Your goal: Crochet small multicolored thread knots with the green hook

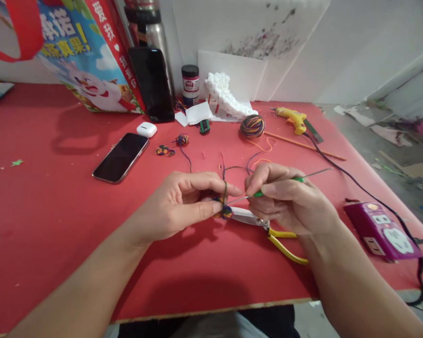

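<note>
My left hand pinches a small multicoloured crochet piece between thumb and fingers, and a strand of dark yarn runs up over its index finger. In my right hand is a thin metal crochet hook with a green grip. The hook's tip reaches to the crochet piece by my left thumb; whether it sits inside a loop I cannot tell. Under my right hand lie scissors with yellow handles. Yarn trails back toward a multicoloured yarn ball.
Behind my hands are a phone lying flat, a white earphone case, a small crochet piece and a small yarn bundle. On the right are a yellow glue gun, a wooden stick and a purple power box with cables.
</note>
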Demonstrator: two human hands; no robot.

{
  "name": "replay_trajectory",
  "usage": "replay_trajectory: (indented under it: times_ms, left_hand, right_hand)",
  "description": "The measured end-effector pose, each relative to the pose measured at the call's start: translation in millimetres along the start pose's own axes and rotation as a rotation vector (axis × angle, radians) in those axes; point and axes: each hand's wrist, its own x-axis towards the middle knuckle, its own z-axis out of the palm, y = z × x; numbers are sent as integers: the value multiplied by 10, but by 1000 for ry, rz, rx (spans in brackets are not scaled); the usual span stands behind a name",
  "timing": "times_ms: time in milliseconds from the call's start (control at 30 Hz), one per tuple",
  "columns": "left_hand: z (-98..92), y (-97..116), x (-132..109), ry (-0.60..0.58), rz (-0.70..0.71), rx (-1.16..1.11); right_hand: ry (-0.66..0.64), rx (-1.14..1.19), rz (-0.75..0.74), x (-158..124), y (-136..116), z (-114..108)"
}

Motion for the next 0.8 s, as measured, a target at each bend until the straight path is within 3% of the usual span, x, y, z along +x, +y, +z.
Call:
replay_trajectory:
  times_ms: [133, 300, 667, 800]
  left_hand:
    - [32, -58, 1, 171, 14, -150]
    - [75, -116, 11, 315, 60, -230]
    - [100, -97, -3, 403, 58, -162]
    - [117, -104, 24, 457, 21, -185]
  right_hand:
    - [49, 40, -137, 35, 90, 100]
    - [220, -8, -297, 70, 246, 266]
    - [193, -38, -371, 74, 318, 273]
    - [192, -144, -479, 49, 389, 273]
